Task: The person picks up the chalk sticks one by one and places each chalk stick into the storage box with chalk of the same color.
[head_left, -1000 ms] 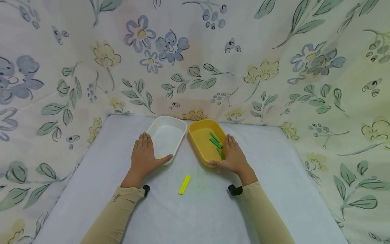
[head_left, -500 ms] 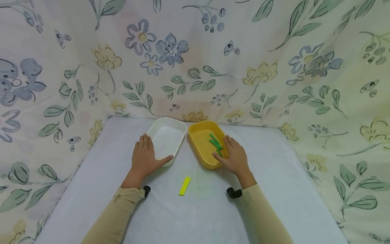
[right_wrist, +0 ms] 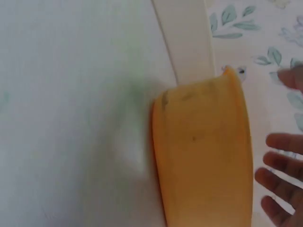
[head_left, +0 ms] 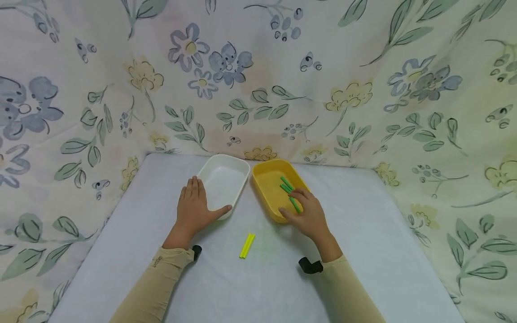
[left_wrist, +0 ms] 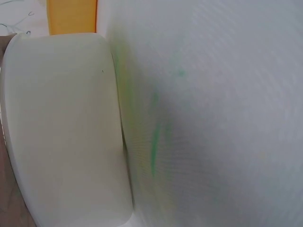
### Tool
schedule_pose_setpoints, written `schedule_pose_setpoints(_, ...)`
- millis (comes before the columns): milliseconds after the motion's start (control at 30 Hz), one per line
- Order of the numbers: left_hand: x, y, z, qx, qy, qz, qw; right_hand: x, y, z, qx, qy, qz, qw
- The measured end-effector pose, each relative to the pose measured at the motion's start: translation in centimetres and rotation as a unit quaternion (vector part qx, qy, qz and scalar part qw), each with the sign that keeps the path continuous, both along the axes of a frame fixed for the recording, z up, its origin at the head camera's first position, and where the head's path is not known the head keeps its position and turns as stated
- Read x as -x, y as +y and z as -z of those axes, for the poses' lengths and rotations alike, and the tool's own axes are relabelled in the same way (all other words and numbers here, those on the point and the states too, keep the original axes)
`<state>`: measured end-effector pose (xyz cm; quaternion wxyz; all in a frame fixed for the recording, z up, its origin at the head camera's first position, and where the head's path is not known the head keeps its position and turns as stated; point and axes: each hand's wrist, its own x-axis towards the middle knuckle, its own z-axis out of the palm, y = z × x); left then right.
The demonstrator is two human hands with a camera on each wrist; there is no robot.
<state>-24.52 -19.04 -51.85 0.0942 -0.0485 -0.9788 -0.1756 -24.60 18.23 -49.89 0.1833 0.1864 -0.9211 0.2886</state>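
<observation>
- Left hand [head_left: 194, 208]: fingers straight, thumb spread wide, at white tray's [head_left: 226, 179] near left side.
- Right hand [head_left: 310, 216]: fingers apart, loosely bent, over yellow tray's [head_left: 271, 184] near right part.
- Green sticks [head_left: 285, 189]: inside yellow tray, near right fingertips.
- Yellow sticks [head_left: 246, 248]: on white cloth [head_left: 274, 291], nearer than trays.

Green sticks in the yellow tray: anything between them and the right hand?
Nothing visible. In the head view the right hand is over the near side of the yellow tray, its fingers close to the green sticks; the right wrist view shows them above the rim. Whether they touch the sticks, I can't tell.
</observation>
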Motion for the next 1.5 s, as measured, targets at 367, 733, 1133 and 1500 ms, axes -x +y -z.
schedule_pose_setpoints(367,-0.1,0.1,-0.6,0.007,-0.002,-0.001,1.0,-3.3,-2.6,-1.0,0.024,-0.078,-0.038,0.996)
schedule_pose_setpoints(733,0.0,0.1,-0.6,0.007,-0.007,-0.006,0.9999,-4.7,-4.2,-0.3,0.016,-0.087,-0.09,0.992)
schedule_pose_setpoints(1133,0.1,0.1,-0.1,0.007,-0.003,-0.004,1.0,-5.8,-5.5,0.5,-0.052,-0.197,-0.094,0.974)
schedule_pose_setpoints(1500,0.1,0.1,-0.2,0.007,-0.014,-0.005,0.9999,-6.0,-6.7,1.3,-0.127,-0.196,-0.102,0.967)
